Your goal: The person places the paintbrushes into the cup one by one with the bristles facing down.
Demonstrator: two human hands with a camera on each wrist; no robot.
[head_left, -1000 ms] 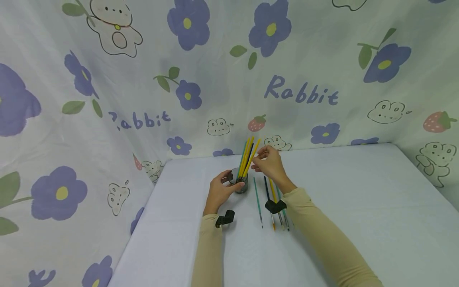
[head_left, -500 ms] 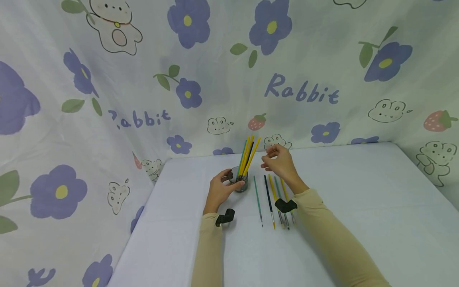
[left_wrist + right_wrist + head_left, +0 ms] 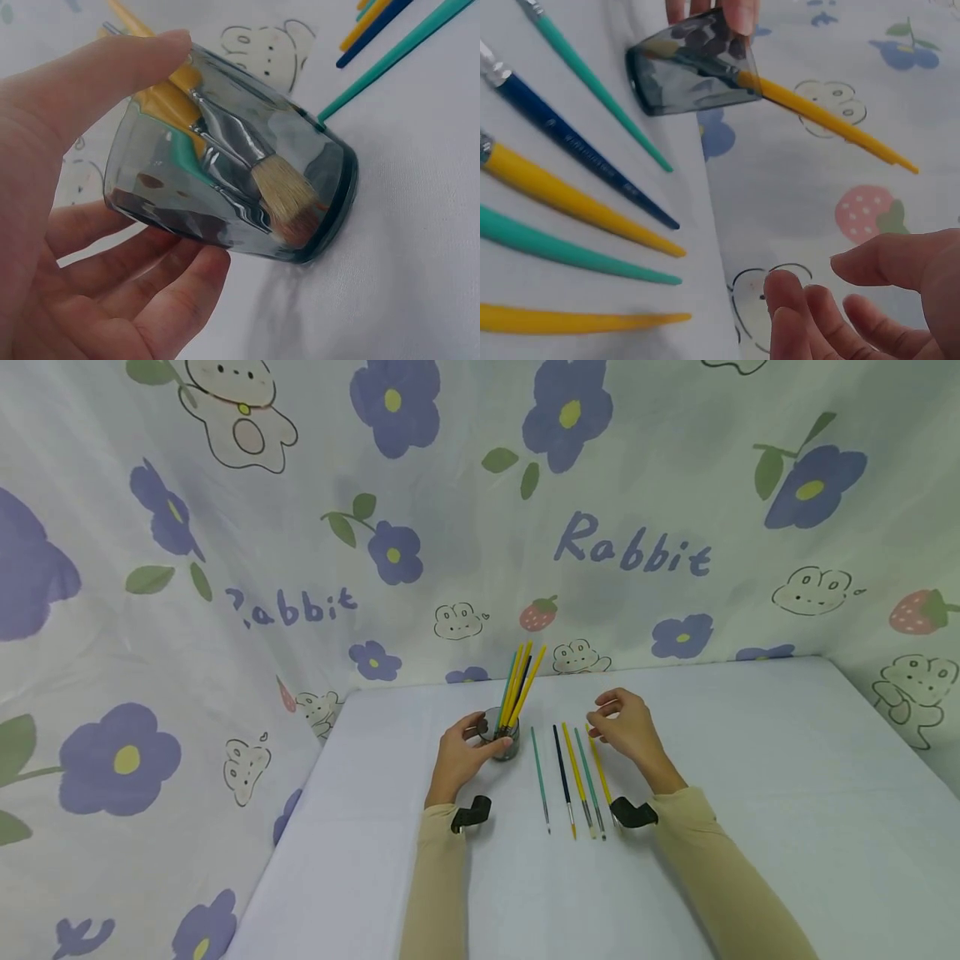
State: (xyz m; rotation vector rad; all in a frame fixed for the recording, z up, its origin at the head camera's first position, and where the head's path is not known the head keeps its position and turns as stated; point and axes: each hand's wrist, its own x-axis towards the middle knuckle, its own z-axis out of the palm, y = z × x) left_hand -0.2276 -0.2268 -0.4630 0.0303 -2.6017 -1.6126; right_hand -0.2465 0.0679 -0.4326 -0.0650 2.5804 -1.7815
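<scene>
My left hand [image 3: 457, 762] grips a clear grey glass cup [image 3: 139, 161], thumb on one side and fingers on the other. Inside it several paintbrushes [image 3: 517, 685] lean bristles down, their yellow, teal and dark blue handles sticking up past the rim. To the right, five-fingered and empty, my right hand [image 3: 626, 727] hovers with thumb and fingers apart, close by the handle end of a yellow paintbrush [image 3: 585, 318]. That brush is the rightmost of a row on the table, alongside a teal one [image 3: 591, 781], a yellow one [image 3: 575, 764], a dark blue one [image 3: 564, 768] and another teal one [image 3: 541, 781].
A white cloth covers the table [image 3: 750, 827]. Behind it and to both sides hangs a curtain [image 3: 465, 510] printed with flowers, rabbits and strawberries. Each wrist carries a black camera mount; the right one [image 3: 633, 812] overlaps the lower end of the rightmost brush.
My right hand has moved away from the brushes in the cup, rightward and down to the rightmost yellow paintbrush. My left hand still holds the cup in place.
</scene>
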